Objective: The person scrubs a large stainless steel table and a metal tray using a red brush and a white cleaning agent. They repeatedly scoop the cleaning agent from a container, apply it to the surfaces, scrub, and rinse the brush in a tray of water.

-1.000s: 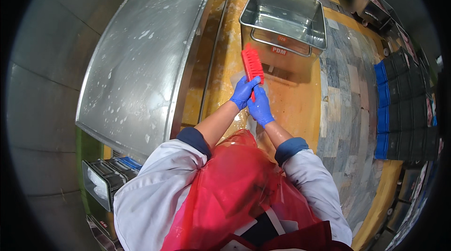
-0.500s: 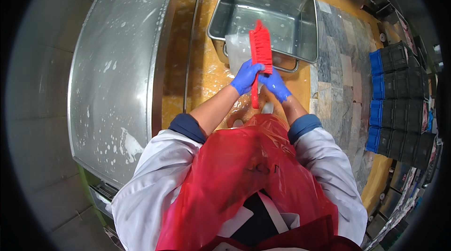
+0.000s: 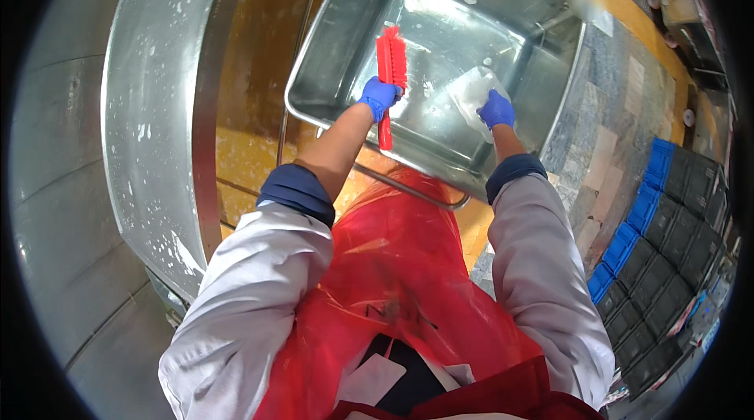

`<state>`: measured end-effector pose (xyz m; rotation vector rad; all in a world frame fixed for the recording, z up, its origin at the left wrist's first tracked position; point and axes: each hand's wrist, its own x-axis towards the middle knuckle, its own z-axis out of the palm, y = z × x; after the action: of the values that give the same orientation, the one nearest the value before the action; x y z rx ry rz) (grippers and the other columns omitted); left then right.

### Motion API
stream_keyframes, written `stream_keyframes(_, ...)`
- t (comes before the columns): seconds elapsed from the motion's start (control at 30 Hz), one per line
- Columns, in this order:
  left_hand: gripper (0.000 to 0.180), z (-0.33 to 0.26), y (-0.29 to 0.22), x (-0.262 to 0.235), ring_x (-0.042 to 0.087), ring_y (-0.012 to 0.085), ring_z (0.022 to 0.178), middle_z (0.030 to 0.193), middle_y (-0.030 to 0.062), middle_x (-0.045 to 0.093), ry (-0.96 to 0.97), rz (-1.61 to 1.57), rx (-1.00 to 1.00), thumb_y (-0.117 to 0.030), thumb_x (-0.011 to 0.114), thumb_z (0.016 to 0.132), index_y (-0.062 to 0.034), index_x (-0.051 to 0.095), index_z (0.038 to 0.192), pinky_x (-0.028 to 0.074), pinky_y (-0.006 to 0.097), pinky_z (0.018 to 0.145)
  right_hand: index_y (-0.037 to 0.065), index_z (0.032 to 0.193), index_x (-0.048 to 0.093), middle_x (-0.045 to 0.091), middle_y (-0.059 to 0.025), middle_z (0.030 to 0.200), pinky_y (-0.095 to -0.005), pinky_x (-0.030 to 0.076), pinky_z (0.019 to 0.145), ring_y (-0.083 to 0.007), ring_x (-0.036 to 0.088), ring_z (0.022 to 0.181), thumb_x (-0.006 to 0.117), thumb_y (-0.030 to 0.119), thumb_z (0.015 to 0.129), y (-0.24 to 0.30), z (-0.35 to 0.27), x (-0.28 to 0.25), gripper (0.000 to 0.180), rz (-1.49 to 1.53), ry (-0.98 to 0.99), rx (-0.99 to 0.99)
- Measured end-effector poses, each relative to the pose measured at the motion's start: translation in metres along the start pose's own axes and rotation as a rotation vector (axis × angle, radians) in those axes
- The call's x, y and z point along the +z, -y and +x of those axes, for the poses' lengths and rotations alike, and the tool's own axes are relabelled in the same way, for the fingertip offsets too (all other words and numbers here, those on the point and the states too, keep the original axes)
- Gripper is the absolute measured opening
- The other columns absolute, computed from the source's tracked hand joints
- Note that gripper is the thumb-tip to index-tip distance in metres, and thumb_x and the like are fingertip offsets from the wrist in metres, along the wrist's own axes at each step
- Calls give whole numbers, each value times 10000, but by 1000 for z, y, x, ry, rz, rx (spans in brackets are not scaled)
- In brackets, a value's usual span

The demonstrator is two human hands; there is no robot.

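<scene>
My left hand (image 3: 380,98), in a blue glove, grips a red brush (image 3: 390,57) around its handle. The brush stands bristle end away from me, above the near left part of a large metal tub (image 3: 330,51). To the right, my gloved right hand (image 3: 496,110) is closed on the edge of a translucent white plastic container (image 3: 473,96), whose exact shape is hard to make out. It is over the right part of the tub. The tub's inner walls and bottom are wet, with small white foam spots.
A foam-spotted metal table (image 3: 157,106) runs along the left. Stacked black and blue crates (image 3: 660,223) stand at the right on grey stone-like tiles (image 3: 605,137). A metal bar handle (image 3: 416,190) juts from the tub's near side. The yellow floor (image 3: 251,113) looks wet.
My hands, close together at the brush before, have moved apart and forward over the tub. The plastic container has gone to the right with my right hand. The tub appears nearer.
</scene>
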<state>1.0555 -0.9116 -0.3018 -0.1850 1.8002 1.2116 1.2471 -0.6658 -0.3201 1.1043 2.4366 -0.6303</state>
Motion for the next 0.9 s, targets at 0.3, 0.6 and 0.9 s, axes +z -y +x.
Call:
stream_keyframes(0.3,322,128,46,25,633,209,745,853,120,648,-400,221,7,-136,690,724,21,614,994,507,343,643,139,1022,675,674,-128,1042,-430,488,837,-311,635,1009,492,196,847,-19,79,106,259,-246,274,-8)
stream_keyframes(0.6,689,75,40,5,562,362,1103,1177,263,566,-206,640,247,-248,683,776,66,393,1317,467,396,934,99,977,658,663,-138,985,-412,517,770,-343,626,890,704,210,675,-115,120,274,324,-89,48,-273)
stream_keyframes(0.9,353,-22,-2,-83,602,191,964,1011,112,624,-424,3,321,-296,606,880,3,572,1063,478,320,857,-9,1032,556,610,-87,938,-324,493,722,-159,560,851,779,24,631,2,-19,73,460,1007,166,-225)
